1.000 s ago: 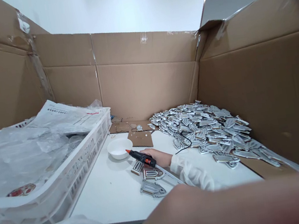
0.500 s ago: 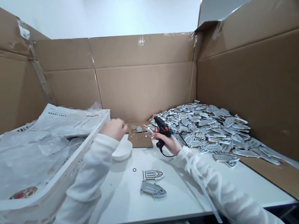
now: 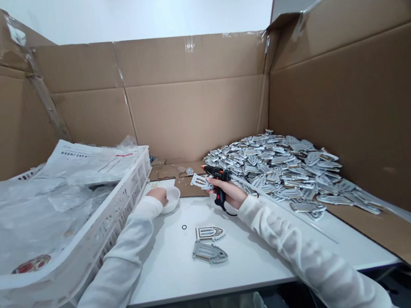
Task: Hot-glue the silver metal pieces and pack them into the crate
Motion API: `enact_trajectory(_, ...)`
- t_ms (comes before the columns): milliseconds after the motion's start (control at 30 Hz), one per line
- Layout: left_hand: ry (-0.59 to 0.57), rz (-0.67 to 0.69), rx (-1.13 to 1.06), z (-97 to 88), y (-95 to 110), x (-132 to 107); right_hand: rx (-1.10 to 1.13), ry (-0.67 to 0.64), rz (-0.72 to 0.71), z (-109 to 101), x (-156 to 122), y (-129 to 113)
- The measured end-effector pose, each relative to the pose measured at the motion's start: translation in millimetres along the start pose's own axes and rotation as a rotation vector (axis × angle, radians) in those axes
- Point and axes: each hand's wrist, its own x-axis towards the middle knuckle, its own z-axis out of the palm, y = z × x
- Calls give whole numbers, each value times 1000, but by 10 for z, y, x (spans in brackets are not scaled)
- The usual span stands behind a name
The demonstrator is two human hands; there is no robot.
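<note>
My left hand (image 3: 159, 196) reaches to a small white bowl (image 3: 172, 200), its curled fingers down inside the near left rim. What those fingers touch or hold is hidden. In my right hand (image 3: 234, 194) is a black and orange hot glue gun (image 3: 218, 174), its orange nozzle pointing left. A flat white-and-grey arch-shaped piece (image 3: 198, 181) sticks out on the left of the gun, seemingly held by the same hand. Two similar arch-shaped pieces, an upper one (image 3: 210, 233) and a lower one (image 3: 209, 252), lie on the white table below, near a small black ring (image 3: 184, 227).
On the left stands a white plastic basket (image 3: 121, 214) with clear bags and printed paper. A big heap of similar pieces (image 3: 278, 168) lies right. Cardboard walls (image 3: 197, 103) enclose the table on three sides. A cardboard scrap (image 3: 189, 187) sits behind the bowl.
My left hand has come down from above the basket's edge into the bowl. My right hand has turned the glue gun more level, swinging the glue stick to the right. The view has tilted slightly.
</note>
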Motion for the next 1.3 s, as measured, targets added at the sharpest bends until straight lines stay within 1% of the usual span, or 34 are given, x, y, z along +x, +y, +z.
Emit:
enact_trajectory(67, -9, -2, 9, -10, 19, -10, 9, 5, 15, 2, 2, 10)
enact_trajectory(200, 20, 1, 33, -54, 42, -58, 27, 27, 33, 14, 4, 16)
enact_trajectory(400, 112, 5, 35, -98, 26, -101, 37, 46, 44, 34, -6, 13)
enact_trajectory(500, 144, 12, -1, -87, -8, -80, 29, 40, 29, 41, -9, 25)
enact_trajectory(667, 134, 46, -106, -81, -99, -46, -2, 38, 24, 36, -3, 47)
enact_trajectory(733, 142, 57, -141, -99, -104, -48, -14, 32, 12, 28, 1, 55)
enact_trajectory(800, 162, 82, -169, -139, -62, -66, -18, 22, 1, 20, 7, 66)
enact_trajectory(867, 203, 187, -272, -194, 30, -103, -22, 10, -7, 14, 16, 84)
enact_trajectory(933, 239, 336, -468, -247, 153, -157, -33, 4, -17, 11, 29, 108)
enact_trajectory(1000, 231, 431, -685, -275, 281, -216, -50, 12, -17, 16, 38, 132)
enact_trajectory(1067, 202, 425, -834, -269, 389, -262, -66, 18, -9, 29, 36, 147)
enact_trajectory(1133, 213, 388, -931, -236, 463, -284, -77, 11, -2, 48, 21, 147)
enact_trajectory(1200, 251, 367, -975, -194, 502, -286, -87, -1, -5, 70, -2, 134)
enact_trajectory(1300, 262, 399, -957, -145, 517, -276, -89, -31, -15, 99, -35, 108)
